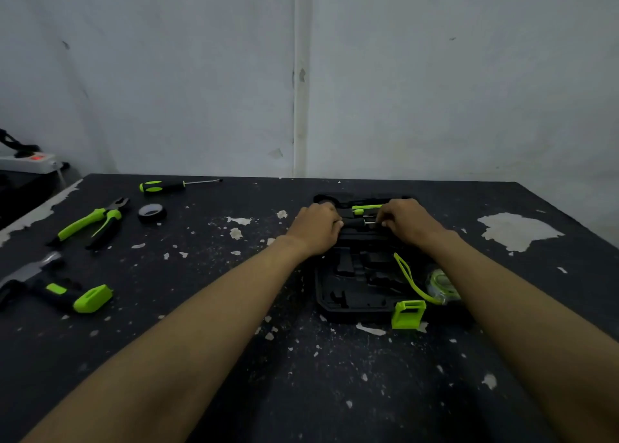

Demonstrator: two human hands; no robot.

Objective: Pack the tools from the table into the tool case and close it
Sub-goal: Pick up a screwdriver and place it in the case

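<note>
The black tool case [348, 303] lies open on the dark table, right of centre, with a green latch [408, 314] at its near edge. Both hands are over its far half. My left hand [316, 228] and my right hand [407, 221] each pinch an end of a small black-handled screwdriver [355, 223] and hold it against the case. Two green-tipped tools [366, 207] lie in slots just behind it. A green tape measure [440, 285] with a green strap sits in the case's right side. Loose on the left are a screwdriver [174, 185], pliers [95, 221], black tape roll [152, 212] and hammer [57, 287].
The table top [301, 375] is dark with chipped pale patches. A grey wall stands right behind its far edge. A white power strip [30, 162] with a red light sits off the table at the far left.
</note>
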